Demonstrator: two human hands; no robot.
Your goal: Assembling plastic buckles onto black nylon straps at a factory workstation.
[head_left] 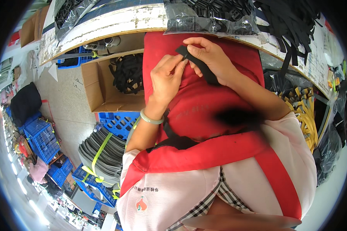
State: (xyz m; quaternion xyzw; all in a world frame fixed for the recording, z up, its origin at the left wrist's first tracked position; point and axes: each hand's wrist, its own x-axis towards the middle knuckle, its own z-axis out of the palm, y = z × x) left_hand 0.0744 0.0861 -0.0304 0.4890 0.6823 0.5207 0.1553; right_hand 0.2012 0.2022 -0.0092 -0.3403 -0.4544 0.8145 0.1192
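Note:
Above the red apron (192, 100) on my lap, both my hands meet at a short black webbing strap (205, 70). My right hand (214, 57) grips the strap between thumb and fingers, and its lower end hangs down past the palm. At the strap's upper end, the thumb and forefinger of my left hand (167, 77) pinch together at its edge. Whether a small part sits between those fingertips is too small to tell. A pale bangle (151, 118) circles my left wrist.
Ahead stands a worn white table (123, 20) with clear bags of black parts (216, 23). Black straps (293, 27) hang over its right edge. An open cardboard box (94, 86) holding black straps is at left, above a blue crate (119, 122). Yellow straps (306, 115) lie at right.

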